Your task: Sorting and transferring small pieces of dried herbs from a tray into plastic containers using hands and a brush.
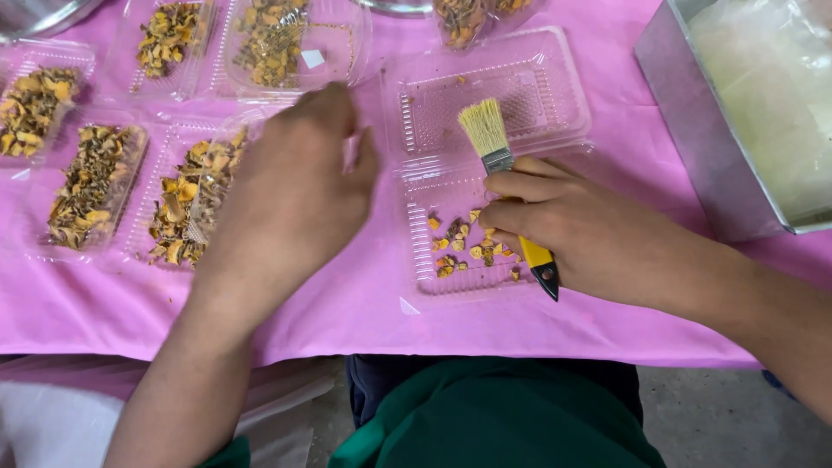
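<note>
At centre frame the right hand (572,225) grips a yellow-handled brush (507,178) over a clear tray (451,286), while the blurred left hand (290,199) hides its own grasp.

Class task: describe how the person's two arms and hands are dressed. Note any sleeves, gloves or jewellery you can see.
Both hands, left hand and right hand, are bare: no gloves, rings or watch show. Both forearms are uncovered, with no sleeve on the parts in view. Green clothing shows at the lap.

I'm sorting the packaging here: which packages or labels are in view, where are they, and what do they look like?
Open clear clamshell: centre, hinged, few orange-yellow pieces in the near half.
Filled clear trays: left, rectangular, yellow-brown pieces.
Small white label: on a top tray's lid.
Metal box: right, grey, lined with clear film.
</note>
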